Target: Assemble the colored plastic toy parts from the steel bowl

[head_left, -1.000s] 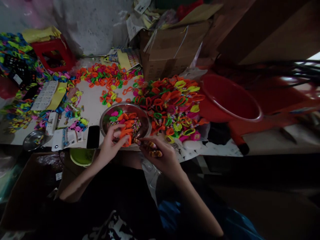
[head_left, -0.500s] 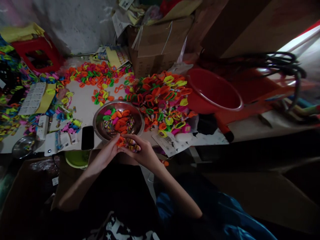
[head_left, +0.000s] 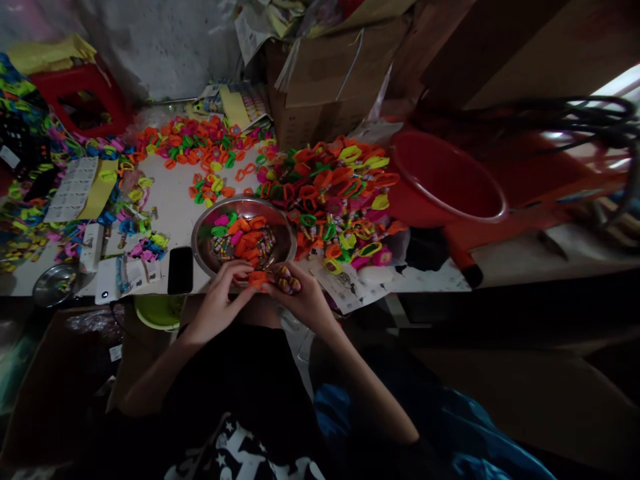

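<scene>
"Where is the orange piece?"

"The orange piece (head_left: 257, 280) is between your two hands, by the near edge of the steel bowl (head_left: 197, 235). Your left hand (head_left: 223, 300) pinches it with thumb and fingers. Your right hand (head_left: 304, 299) curls around some small brown and yellow bits (head_left: 289, 280), and its fingertips come up to the orange piece."

"Any words to read?"

"You can see print on the sticker sheet (head_left: 73, 189), the paper (head_left: 347, 290) and the big cardboard box (head_left: 340, 77), but it is too small or dim to read. Your black shirt (head_left: 240, 450) has white stars and big white shapes, cut off at the bottom."

"What is hard to see?"

"Your fingers hide part of the orange piece, so you can't tell its whole shape. Your hands cover some of the bowl's near edge. The table hides part of the green tub (head_left: 157, 312)."

"What else is around?"

"The bowl has orange, pink and green pieces in it. A big bright pile (head_left: 345, 190) sits just right of it, next to a red basin (head_left: 453, 177). A black phone (head_left: 181, 270) lies near the bowl's left side."
</scene>
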`<act>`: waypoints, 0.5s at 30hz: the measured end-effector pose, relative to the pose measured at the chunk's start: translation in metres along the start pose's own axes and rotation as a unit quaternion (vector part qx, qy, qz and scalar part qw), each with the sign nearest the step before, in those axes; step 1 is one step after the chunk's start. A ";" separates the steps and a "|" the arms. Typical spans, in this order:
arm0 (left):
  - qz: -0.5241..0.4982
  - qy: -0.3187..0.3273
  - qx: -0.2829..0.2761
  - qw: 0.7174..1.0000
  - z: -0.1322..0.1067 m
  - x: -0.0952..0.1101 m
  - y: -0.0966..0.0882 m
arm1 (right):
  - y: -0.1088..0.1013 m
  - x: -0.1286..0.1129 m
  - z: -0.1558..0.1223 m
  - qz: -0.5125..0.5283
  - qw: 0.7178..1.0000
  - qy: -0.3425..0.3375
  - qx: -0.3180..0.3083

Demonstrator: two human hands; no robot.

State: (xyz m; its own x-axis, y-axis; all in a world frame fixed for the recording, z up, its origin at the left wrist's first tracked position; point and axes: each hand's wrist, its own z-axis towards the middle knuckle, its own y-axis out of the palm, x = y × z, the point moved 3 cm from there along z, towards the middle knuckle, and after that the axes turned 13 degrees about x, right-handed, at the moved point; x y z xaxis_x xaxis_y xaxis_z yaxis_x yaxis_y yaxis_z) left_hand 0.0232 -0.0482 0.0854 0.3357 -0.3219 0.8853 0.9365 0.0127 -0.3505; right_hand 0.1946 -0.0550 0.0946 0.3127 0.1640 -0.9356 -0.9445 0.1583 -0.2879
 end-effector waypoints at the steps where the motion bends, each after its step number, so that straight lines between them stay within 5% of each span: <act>1: 0.012 0.045 -0.002 0.999 0.000 0.005 -0.002 | 0.000 0.000 0.001 0.013 1.000 0.009 -0.004; 10: 0.011 0.072 -0.060 0.996 0.004 -0.002 -0.007 | 0.002 -0.009 -0.001 0.071 0.994 0.013 -0.084; 15: 0.133 0.150 -0.019 0.980 0.003 0.010 -0.015 | -0.007 -0.015 0.001 0.015 0.998 -0.044 -0.043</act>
State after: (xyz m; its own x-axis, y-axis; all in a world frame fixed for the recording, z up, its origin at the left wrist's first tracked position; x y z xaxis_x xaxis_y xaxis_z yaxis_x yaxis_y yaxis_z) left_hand 0.0130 -0.0485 0.1010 0.5165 -0.5762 0.6334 0.8141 0.1011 -0.5719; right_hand 0.1968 -0.0578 0.1112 0.2892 0.2527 -0.9233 -0.9573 0.0696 -0.2807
